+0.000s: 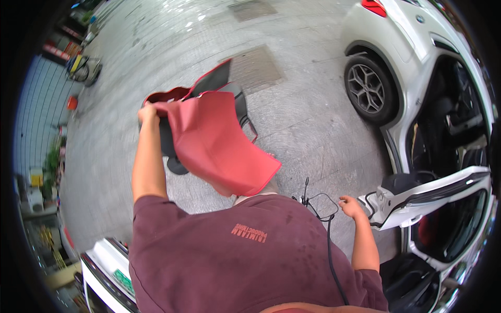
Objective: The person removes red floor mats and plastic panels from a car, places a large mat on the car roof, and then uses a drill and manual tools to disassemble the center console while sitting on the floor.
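My left hand (147, 112) is closed around the upper left edge of a bundle of red car floor mats (214, 138), held out in front of me. Their faces are smooth and leather-like, and dark grey backing shows at the top and along the sides. The lower part of the bundle hangs close to my body. On the right, my right hand (352, 207) is beside the edge of an open white car door (433, 195). Its fingers are partly extended, with nothing visible in them. Just left of it, a thin black cable (330, 245) runs down my shirt and loops.
A white car (412, 39) stands at the right, its doorway open and its wheel (367, 84) facing me. Part of another white car (109, 271) is at the lower left. Grey paving (302, 122) lies ahead. A yellow-and-grey machine (83, 69) and red bucket (72, 103) stand far left.
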Tool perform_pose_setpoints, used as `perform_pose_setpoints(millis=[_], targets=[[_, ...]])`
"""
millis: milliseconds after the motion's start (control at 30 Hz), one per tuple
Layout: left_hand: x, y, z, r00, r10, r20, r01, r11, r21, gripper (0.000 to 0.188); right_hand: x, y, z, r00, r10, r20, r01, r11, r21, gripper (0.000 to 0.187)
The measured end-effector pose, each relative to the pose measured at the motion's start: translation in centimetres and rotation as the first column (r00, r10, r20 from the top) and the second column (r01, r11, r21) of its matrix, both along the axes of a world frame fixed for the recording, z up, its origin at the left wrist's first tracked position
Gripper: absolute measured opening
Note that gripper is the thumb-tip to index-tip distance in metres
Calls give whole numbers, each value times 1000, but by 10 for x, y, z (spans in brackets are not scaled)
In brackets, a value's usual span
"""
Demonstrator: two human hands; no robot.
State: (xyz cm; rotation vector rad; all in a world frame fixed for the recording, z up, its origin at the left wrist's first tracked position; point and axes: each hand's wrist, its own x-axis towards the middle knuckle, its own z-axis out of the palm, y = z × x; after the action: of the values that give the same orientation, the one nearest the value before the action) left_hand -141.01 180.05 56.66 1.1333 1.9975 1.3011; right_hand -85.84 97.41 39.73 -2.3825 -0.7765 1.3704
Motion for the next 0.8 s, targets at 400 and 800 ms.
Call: perform_pose_setpoints(millis=[400, 800], targets=[[255, -34, -9, 761, -299, 576, 383, 923, -27, 34, 50, 121, -66, 955, -293, -49, 296, 925, 239, 40], [488, 64, 23, 697, -369, 615, 382, 917, 117, 34, 92, 55, -147, 851, -492, 183, 503, 864, -20, 32]])
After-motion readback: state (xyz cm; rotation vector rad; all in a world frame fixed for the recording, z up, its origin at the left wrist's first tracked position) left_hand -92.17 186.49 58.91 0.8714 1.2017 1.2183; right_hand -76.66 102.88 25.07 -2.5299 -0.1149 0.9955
